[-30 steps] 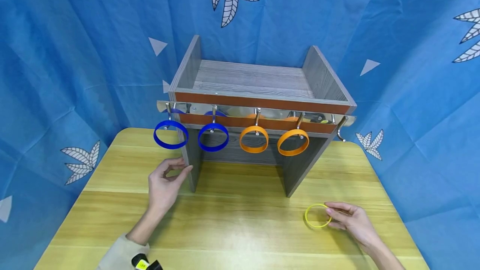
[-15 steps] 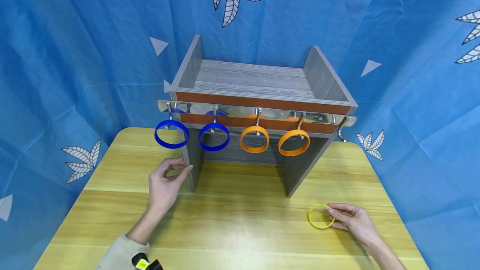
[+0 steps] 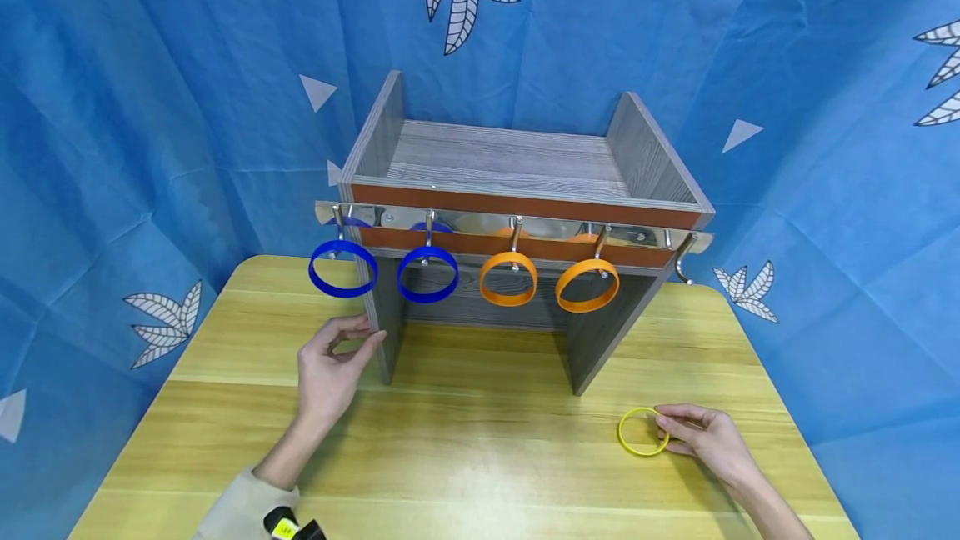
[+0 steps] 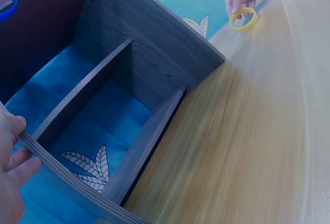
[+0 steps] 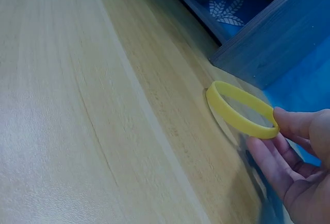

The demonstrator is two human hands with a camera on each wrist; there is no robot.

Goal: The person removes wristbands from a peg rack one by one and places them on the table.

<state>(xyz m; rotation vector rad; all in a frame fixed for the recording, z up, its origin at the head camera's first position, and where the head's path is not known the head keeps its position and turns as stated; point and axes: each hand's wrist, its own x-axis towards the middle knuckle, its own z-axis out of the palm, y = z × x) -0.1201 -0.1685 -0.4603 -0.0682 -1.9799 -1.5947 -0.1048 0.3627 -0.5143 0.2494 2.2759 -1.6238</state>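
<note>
My right hand (image 3: 708, 444) pinches a yellow wristband (image 3: 621, 433) by its right side, over the table right of the shelf; the right wrist view shows the yellow wristband (image 5: 240, 121) between thumb and fingers. My left hand (image 3: 327, 367) grips the front edge of the left side panel of the grey wooden shelf (image 3: 495, 158). In the left wrist view the fingers (image 4: 23, 170) and thumb lie on either side of that panel. Two blue wristbands (image 3: 426, 297) and two orange wristbands (image 3: 510, 300) hang from hooks on the shelf's metal rail (image 3: 472, 224).
At the rail's right end a bare hook (image 3: 682, 261) sticks out. The shelf stands on a wooden table (image 3: 480, 457). Behind and beside it hangs a blue cloth (image 3: 225, 65) with leaf prints.
My right hand has shifted slightly to the right with the yellow wristband, then stayed nearly still. The left hand keeps its grip on the panel.
</note>
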